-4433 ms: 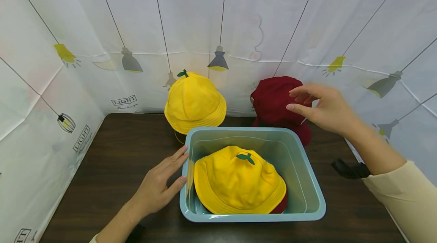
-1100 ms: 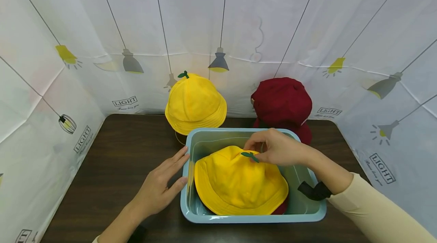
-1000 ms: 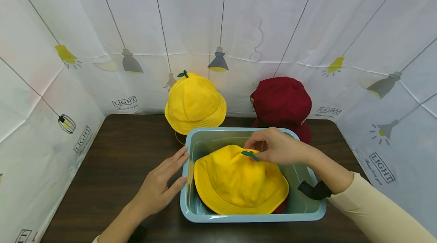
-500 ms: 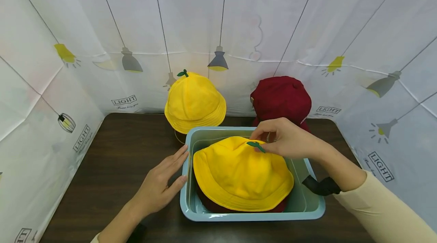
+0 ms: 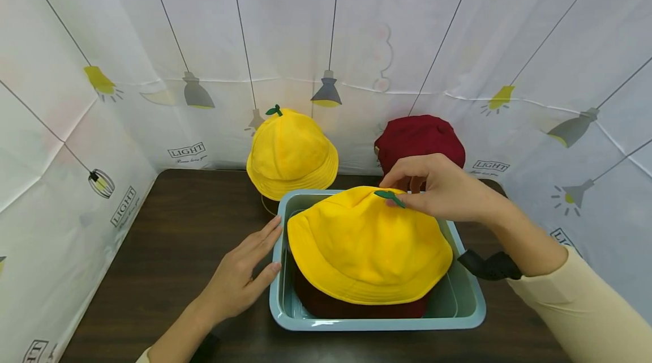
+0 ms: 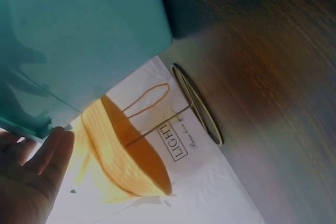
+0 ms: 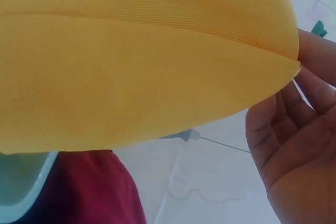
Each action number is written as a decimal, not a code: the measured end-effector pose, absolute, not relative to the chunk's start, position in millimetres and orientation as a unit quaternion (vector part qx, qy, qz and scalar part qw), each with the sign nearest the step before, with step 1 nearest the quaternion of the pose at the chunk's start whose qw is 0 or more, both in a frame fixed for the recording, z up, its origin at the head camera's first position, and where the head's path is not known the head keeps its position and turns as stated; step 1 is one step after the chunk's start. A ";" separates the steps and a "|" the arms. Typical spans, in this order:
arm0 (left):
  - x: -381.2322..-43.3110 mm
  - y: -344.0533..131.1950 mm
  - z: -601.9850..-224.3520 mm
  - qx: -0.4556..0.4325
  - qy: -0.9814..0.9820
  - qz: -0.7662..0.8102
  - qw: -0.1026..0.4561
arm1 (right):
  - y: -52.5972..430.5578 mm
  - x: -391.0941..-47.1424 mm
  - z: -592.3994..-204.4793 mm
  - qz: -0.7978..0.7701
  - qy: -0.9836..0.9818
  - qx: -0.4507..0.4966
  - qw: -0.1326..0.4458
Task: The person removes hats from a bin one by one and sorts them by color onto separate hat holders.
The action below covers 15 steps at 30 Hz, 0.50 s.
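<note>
A yellow bucket hat (image 5: 367,250) with a green leaf on its crown hangs tilted over the blue basin (image 5: 377,325). My right hand (image 5: 443,190) pinches it at the top beside the leaf; in the right wrist view the yellow cloth (image 7: 147,77) fills most of the picture. Under its brim, dark red cloth (image 5: 356,307) shows inside the basin, mostly hidden. My left hand (image 5: 241,272) rests with extended fingers against the basin's left rim. In the left wrist view, the left hand's fingers (image 6: 58,153) touch the basin's edge.
Behind the basin, another yellow hat (image 5: 290,153) sits on a wire stand (image 6: 197,103). A dark red cap (image 5: 417,136) stands at the back right, partly behind my right hand. A printed white curtain (image 5: 204,23) surrounds the dark wooden table (image 5: 168,238).
My right hand came from near the red cap down to the yellow hat and pinched its crown. The hat has since risen, uncovering more dark red cloth. The left hand stayed put.
</note>
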<state>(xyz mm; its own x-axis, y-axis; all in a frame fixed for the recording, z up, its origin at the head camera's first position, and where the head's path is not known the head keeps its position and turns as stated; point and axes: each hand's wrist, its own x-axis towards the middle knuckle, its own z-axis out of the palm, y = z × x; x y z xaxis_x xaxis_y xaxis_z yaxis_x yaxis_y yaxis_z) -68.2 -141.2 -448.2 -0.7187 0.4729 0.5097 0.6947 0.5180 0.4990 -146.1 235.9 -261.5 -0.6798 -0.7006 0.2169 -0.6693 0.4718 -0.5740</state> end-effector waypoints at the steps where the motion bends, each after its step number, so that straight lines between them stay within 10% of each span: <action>1: -68.3 -141.0 -448.2 -0.341 -0.857 -0.353 0.157 | 235.7 -146.4 -259.0 -0.325 0.856 -0.401 0.022; 15: -66.7 -140.2 -445.8 -0.336 -0.861 -0.358 0.135 | 230.8 -151.5 -230.9 -0.331 0.836 -0.436 -0.047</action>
<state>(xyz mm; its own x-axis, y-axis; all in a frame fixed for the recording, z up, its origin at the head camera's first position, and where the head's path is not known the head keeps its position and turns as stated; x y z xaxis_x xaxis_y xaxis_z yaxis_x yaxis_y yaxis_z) -66.7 -140.2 -445.8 -0.7382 0.4804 0.4736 0.6746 0.5180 0.5260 -151.5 230.8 -230.9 -0.6159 -0.6974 0.3666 -0.7594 0.4017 -0.5118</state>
